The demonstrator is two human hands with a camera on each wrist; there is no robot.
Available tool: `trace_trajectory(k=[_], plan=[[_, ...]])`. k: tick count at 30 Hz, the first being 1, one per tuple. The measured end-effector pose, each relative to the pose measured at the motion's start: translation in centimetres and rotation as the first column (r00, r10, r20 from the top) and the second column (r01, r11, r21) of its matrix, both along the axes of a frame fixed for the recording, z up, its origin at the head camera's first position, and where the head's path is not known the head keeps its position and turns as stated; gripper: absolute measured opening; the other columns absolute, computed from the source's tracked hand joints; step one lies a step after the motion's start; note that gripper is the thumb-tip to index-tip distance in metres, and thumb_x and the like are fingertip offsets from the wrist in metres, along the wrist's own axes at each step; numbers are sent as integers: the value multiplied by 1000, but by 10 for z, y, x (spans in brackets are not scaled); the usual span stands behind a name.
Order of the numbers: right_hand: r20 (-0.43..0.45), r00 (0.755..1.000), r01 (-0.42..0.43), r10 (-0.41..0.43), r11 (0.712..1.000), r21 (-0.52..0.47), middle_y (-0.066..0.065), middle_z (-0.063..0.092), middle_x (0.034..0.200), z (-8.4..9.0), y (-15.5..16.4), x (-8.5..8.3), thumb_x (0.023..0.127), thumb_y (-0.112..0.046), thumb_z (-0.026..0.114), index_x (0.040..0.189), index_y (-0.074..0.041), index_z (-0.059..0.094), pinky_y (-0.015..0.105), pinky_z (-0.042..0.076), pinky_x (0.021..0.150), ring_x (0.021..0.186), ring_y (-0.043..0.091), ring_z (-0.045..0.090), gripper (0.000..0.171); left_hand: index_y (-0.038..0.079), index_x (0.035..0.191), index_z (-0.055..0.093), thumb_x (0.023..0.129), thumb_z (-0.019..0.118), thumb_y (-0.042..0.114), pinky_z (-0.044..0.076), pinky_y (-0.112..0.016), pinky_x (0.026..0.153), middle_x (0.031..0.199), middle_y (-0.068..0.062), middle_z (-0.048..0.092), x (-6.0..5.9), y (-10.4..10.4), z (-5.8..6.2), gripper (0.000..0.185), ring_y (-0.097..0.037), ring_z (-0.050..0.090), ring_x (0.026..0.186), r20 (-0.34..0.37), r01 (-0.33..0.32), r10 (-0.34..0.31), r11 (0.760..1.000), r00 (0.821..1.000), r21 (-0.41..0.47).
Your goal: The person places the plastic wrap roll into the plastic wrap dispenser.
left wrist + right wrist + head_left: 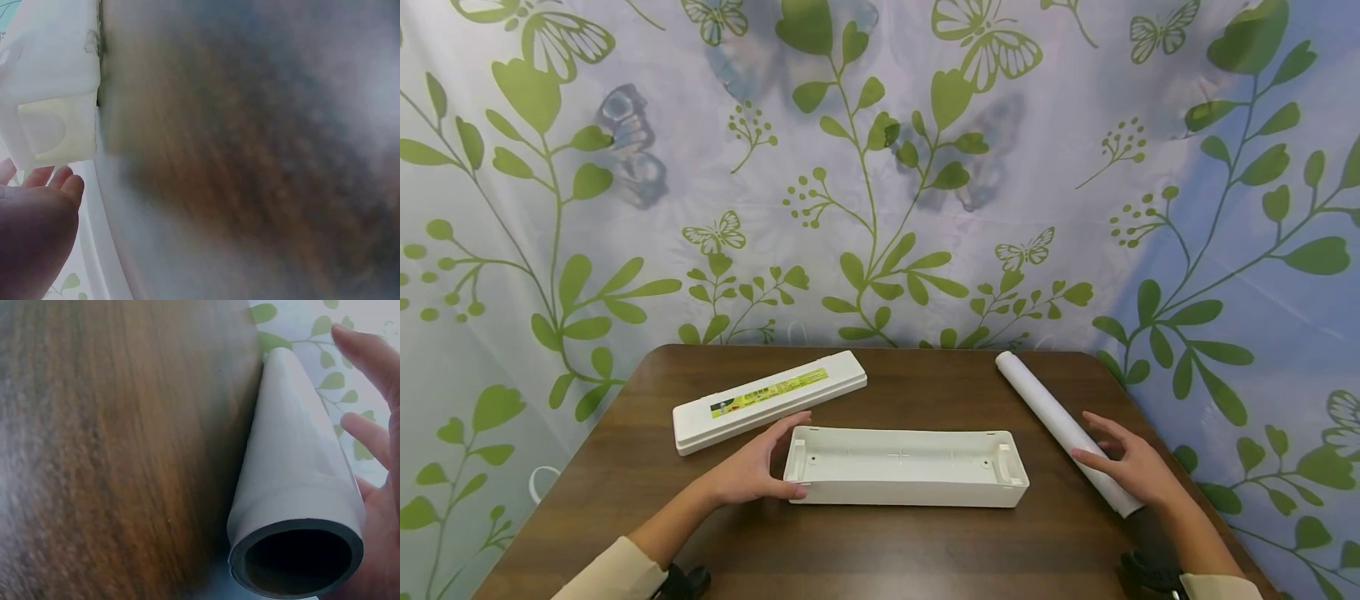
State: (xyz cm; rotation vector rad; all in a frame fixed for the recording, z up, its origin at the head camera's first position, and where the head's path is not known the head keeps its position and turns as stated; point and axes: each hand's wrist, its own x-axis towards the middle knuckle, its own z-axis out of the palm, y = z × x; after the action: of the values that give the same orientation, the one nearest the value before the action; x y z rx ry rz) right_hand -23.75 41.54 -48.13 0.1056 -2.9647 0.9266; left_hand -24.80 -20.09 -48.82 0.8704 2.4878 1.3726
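An uncovered long white plastic box [910, 492] lies across the middle of the table, its inside showing. My left hand [752, 467] spans the box's left end, thumb at the front corner and fingers at the back corner. In the left wrist view, the fingertips [74, 185] appear beside the box's end [56, 128]. At the right, a white roll [1060, 421] with a hollow core lies slanted on the table. My right hand [1127, 462] is beside and over its near part, fingers loosely bent and spread. The right wrist view shows the roll's dark open end [297, 559].
A long white lid [775, 392] with a yellow-green label lies slanted behind the box, at the left. The brown wooden table [917, 554] ends at a patterned curtain [880, 167] with green leaves and butterflies.
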Motion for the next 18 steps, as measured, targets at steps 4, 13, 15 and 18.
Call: trace_trajectory(k=[4,13,15,18], plan=[[2,1000,-23,23,1000,-14,35,47,149,-2,0,0,93,-47,73,159,-9,34,52,56,78,121,55,58,85,15,161,24,78,90,27,35,-15,113,163,-13,33,-2,-1,1,106,-37,39,148,62,62,-66,996,996,64],[7,999,-39,39,999,-2,30,52,147,-5,1,-4,90,-45,76,156,-8,40,36,52,68,108,40,66,84,15,159,26,77,91,22,32,-36,123,165,-21,27,-7,-1,0,105,-40,30,152,114,82,-93,992,989,99],[13,999,-34,34,999,0,29,52,147,-6,1,-4,90,-46,77,156,-8,41,35,51,67,106,36,66,84,14,158,25,77,90,20,33,-20,118,164,-22,27,-7,-1,-2,104,-41,31,151,132,87,-101,990,986,110],[27,999,-29,29,1000,2,28,54,146,-6,2,-5,89,-47,77,155,-7,43,34,50,67,103,30,65,84,12,158,24,78,90,17,31,-7,110,163,-24,24,-7,-3,-3,104,-44,30,152,158,93,-114,986,981,137]])
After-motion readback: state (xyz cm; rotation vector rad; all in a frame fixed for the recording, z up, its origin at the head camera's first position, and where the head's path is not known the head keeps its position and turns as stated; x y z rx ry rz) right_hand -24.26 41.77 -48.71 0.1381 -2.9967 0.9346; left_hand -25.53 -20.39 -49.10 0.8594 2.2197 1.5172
